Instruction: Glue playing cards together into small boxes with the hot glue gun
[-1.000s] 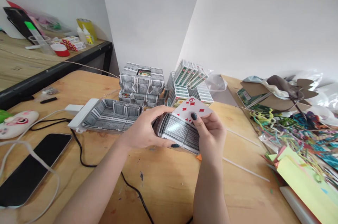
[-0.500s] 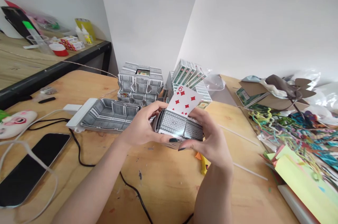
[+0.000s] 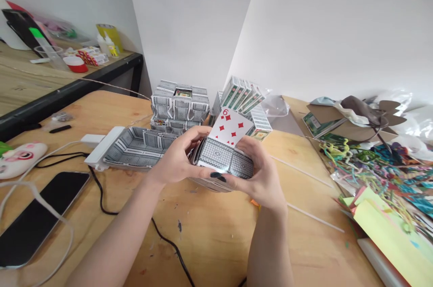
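Both my hands grip a block made of folded playing cards [image 3: 223, 157], its patterned grey backs facing up. My left hand [image 3: 181, 156] wraps its left end, thumb along the near edge. My right hand [image 3: 260, 172] closes round the right end, and the two thumb tips meet at the front. A six of diamonds card [image 3: 232, 127] sticks up face-out from the block's far side. To the left lies an open tray shape of folded cards [image 3: 135, 145]. Behind my left hand stands a stacked box shape of the same cards [image 3: 181, 104].
Card packs [image 3: 241, 93] stand behind the block. A phone [image 3: 43, 215], a white power strip [image 3: 104, 147] and black cables lie left. On the right are colourful scraps [image 3: 375, 169], yellow paper [image 3: 389, 233], a cardboard box [image 3: 348, 124] and thin white sticks [image 3: 314, 217].
The block has shifted slightly left in my hands, with the six of diamonds moving along with it. My thumbs have come together. My right hand has moved left, covering more of the yellow object beneath.
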{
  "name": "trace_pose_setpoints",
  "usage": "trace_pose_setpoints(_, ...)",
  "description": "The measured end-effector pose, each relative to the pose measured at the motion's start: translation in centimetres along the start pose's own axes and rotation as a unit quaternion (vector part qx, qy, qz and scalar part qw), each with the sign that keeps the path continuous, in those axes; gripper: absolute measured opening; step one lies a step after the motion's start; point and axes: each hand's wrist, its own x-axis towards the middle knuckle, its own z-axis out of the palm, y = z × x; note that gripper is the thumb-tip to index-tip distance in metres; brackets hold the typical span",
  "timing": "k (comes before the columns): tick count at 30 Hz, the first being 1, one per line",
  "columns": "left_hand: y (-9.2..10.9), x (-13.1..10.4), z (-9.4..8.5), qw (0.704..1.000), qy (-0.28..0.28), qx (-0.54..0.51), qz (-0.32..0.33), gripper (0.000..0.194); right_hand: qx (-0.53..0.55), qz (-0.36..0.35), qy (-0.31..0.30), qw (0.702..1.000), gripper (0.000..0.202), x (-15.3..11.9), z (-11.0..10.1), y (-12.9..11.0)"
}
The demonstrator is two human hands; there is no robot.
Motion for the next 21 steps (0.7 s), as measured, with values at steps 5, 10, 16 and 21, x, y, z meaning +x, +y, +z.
trace_pose_setpoints(5, -1.0, 0.3, -0.2, 1.000, 0.002, -0.012, -0.010, 0.064, -0.005, 0.006, 0.011, 1.000, 0.058, 0.3, 0.0, 0.8)
trace_pose_setpoints(10, -1.7, 0.5, -0.6, 0.999, 0.001, -0.023, -0.033, 0.064, 0.016, 0.005, 0.002, 1.000, 0.056, 0.7, 0.5, 1.2)
trace_pose_setpoints(16, -2.3, 0.4, -0.7, 0.999, 0.009, -0.028, -0.040, 0.064, -0.001, 0.030, 0.006, 1.000, 0.049, 0.5, 0.5, 1.8)
trace_pose_setpoints(21, -2.7, 0.5, -0.8, 0.999, 0.004, 0.003, -0.045, 0.062, -0.023, 0.039, 0.011, 0.999, 0.049, 0.5, 0.3, 2.5)
